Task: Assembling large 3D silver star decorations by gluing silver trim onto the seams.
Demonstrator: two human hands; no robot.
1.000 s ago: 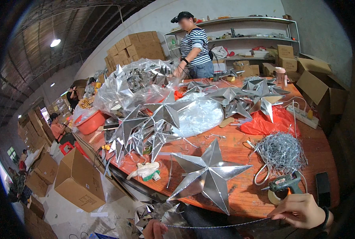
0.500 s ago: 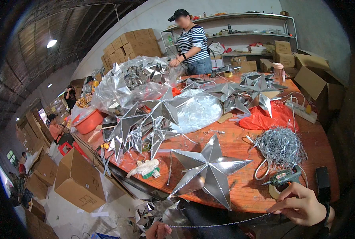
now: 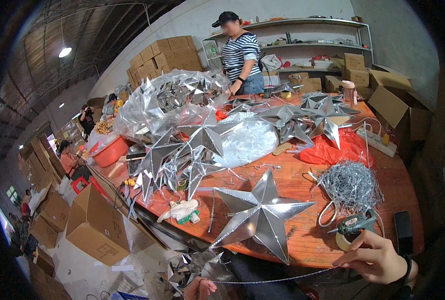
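Observation:
A thin silver tinsel strand (image 3: 277,278) is stretched between my two hands below the table edge. My left hand (image 3: 200,288) pinches its left end at the bottom of the view. My right hand (image 3: 377,258) pinches the right end near the table's front right corner. A large silver five-pointed star (image 3: 261,214) lies flat on the wooden table (image 3: 307,240) just above the strand. A green glue gun (image 3: 355,223) rests beside my right hand, with a tangle of silver tinsel (image 3: 350,185) behind it.
Several more silver stars (image 3: 192,150) and a clear bag of them (image 3: 167,102) crowd the table's left and back. A person in a striped shirt (image 3: 240,57) stands at the far end. Cardboard boxes (image 3: 95,225) sit on the floor at left; a black phone (image 3: 403,226) lies at right.
My right hand has moved slightly left and up along the table edge, keeping the strand taut. The person at the far end has straightened up a little.

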